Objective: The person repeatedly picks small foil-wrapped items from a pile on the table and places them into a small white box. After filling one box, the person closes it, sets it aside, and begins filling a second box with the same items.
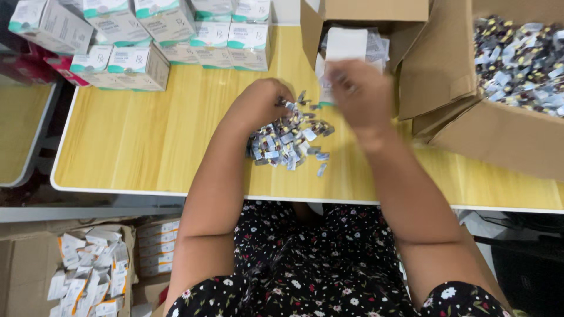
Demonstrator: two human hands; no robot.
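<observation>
Shiny silver blister strips [289,138] lie in a small, bumpy heap in the middle of the smooth yellow wooden desk [147,141], and the left hand [258,105] rests on the heap's top edge with its fingers curled down onto the strips. Blurry, the right hand [361,94] is up just beside the heap, in front of an open brown cardboard box [364,17], and seems to pinch a small white and green packet [325,94], though I cannot tell for sure.

Both hands [311,103] over blister-pack pile [289,140] on wooden table [153,141].
</observation>
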